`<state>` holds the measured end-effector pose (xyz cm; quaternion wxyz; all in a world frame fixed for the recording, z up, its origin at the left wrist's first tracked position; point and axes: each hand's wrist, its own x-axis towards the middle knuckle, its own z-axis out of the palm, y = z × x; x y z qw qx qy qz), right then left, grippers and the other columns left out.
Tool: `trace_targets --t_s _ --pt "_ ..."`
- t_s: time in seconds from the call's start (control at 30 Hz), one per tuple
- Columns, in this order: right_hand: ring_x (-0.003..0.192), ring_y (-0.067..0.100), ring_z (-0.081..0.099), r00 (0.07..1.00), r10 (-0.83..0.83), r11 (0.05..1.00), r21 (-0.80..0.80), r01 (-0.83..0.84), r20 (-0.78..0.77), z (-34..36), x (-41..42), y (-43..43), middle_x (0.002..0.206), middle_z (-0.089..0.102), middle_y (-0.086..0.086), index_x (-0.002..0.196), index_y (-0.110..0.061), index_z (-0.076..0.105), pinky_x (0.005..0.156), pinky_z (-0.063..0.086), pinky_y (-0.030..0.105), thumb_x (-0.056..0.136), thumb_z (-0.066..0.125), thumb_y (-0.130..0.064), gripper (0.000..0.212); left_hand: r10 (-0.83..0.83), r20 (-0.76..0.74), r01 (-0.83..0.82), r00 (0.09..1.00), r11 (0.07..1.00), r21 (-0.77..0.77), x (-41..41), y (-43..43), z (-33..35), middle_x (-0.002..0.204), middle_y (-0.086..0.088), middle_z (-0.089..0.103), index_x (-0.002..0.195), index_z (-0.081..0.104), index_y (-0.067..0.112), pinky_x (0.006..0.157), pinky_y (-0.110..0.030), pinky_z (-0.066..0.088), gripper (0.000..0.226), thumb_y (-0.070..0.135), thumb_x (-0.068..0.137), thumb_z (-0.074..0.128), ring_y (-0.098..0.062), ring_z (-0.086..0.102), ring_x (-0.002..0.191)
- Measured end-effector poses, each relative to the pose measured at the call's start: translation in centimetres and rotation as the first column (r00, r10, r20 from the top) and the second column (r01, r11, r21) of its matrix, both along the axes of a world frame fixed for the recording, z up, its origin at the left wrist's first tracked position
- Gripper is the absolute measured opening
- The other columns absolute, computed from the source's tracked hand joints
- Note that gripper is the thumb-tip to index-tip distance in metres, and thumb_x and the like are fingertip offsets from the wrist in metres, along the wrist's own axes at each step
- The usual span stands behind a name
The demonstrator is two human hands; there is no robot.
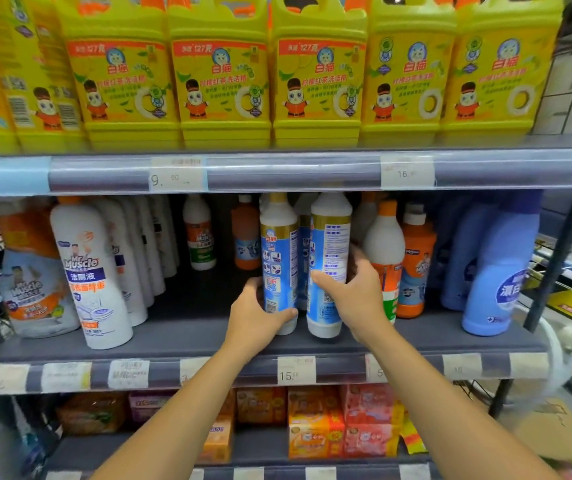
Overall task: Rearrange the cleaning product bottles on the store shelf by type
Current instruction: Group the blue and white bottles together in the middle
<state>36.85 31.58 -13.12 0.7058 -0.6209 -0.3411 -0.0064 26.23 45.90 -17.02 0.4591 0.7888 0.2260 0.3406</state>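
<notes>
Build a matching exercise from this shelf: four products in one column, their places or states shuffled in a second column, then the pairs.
Things
1. yellow jugs
2. light blue bottle
3. bottle showing its front label
4. bottle showing its back label

Places or states
A. stands at the right end of the middle shelf
B. gripped by the right hand
C. lined up on the top shelf
D. gripped by the left hand

Pairs: 1-C, 2-A, 3-D, 4-B
</notes>
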Motion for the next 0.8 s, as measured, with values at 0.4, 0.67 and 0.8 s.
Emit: trace_targets --t_s 0.4,0.67,0.8 --pt "0.104 -0.013 0.054 0.987 -0.111 0.993 -0.019 0.114 0.112 -1.9 0.1 1.5 0.116 0.056 -0.018 0.125 -0.025 0.043 0.084 0.044 0.006 0.068 0.084 -0.017 0.071 0.016 0.009 -0.017 1.000 0.997 0.074 0.0 -0.1 -0.6 0.098 0.026 0.060 0.114 0.049 0.037 0.068 -0.007 0.044 0.061 0.031 0.066 0.086 0.015 0.058 0.088" --pt "0.098 0.005 0.058 0.995 -0.019 0.918 -0.392 0.058 0.102 -3.5 1.3 -0.3 0.108 0.056 -0.015 0.122 -0.028 0.045 0.072 0.043 0.012 0.069 0.080 -0.021 0.063 0.003 0.008 -0.003 1.000 0.998 0.070 -0.1 -0.1 -0.6 0.100 0.025 0.059 0.113 0.047 0.040 0.066 -0.008 0.044 0.060 0.031 0.067 0.085 0.012 0.058 0.090" --pt "0.090 0.000 0.055 0.999 0.020 0.870 -0.494 0.007 0.049 -3.8 1.4 -0.5 0.106 0.054 -0.016 0.125 -0.028 0.042 0.066 0.041 0.009 0.072 0.075 -0.018 0.063 0.006 0.009 -0.006 1.000 0.997 0.072 -0.1 -0.2 -0.6 0.100 0.023 0.060 0.113 0.047 0.038 0.066 -0.008 0.044 0.060 0.030 0.068 0.086 0.009 0.059 0.090"
